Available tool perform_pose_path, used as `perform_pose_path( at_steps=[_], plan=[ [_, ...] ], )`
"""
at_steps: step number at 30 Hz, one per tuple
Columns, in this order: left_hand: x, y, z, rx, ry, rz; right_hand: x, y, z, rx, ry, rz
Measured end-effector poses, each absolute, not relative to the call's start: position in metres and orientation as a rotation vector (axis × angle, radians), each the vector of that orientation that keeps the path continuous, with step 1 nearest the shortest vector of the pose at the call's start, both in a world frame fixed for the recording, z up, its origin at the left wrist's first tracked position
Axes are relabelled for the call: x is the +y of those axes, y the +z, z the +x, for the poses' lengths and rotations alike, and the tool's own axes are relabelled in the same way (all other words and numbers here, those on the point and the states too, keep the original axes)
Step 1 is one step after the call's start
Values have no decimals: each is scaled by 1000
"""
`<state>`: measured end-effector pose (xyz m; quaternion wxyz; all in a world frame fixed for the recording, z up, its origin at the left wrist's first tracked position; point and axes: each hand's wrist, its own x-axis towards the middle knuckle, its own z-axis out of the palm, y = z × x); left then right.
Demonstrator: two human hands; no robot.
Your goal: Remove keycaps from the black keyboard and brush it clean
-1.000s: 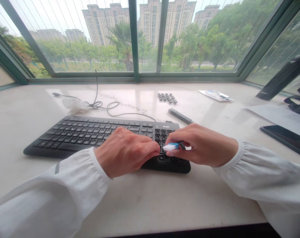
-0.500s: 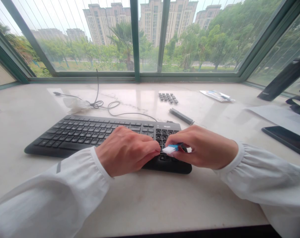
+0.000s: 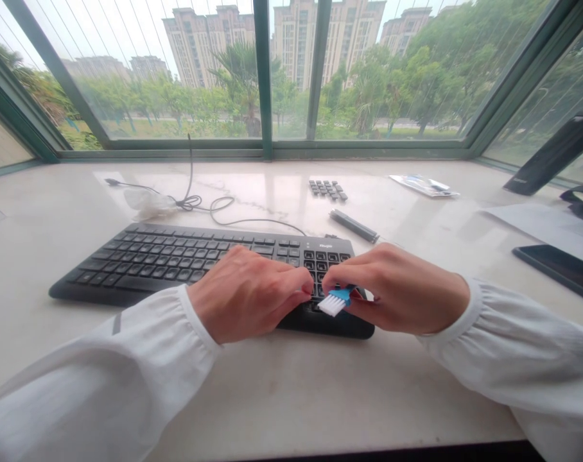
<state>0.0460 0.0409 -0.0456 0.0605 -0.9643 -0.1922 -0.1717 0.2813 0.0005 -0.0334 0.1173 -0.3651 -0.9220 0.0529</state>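
A black keyboard [image 3: 142, 256] lies across the table, with bare key sockets [image 3: 321, 256] showing at its number pad. My right hand [image 3: 401, 289] is closed on a small cleaning brush [image 3: 337, 300], blue with white bristles, over the right end of the keyboard. The bristles point left and down. My left hand [image 3: 253, 292] is over the middle of the keyboard, its thumb and forefinger pinched together beside the number pad. What those fingertips hold, if anything, is hidden. Loose keycaps [image 3: 328, 189] lie in rows behind the keyboard.
Behind the number pad lies a slim dark tool [image 3: 354, 224]. A black cable [image 3: 234, 222] coils near a clear plastic bag [image 3: 149, 204]. On the right are a flat package [image 3: 424, 185], paper [image 3: 537, 224], a phone [image 3: 561, 266] and a dark upright object [image 3: 554, 154].
The brush has turned in my right hand, its bristles now pointing further down and toward me. My left hand has hardly moved.
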Motion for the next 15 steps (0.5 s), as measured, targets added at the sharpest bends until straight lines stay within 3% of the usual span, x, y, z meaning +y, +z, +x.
perform_pose_path(
  at_steps=[15],
  plan=[
    [31,-47,54,-662,-427,-2858,-7,-31,275,-2727,125,-1120]
  ],
)
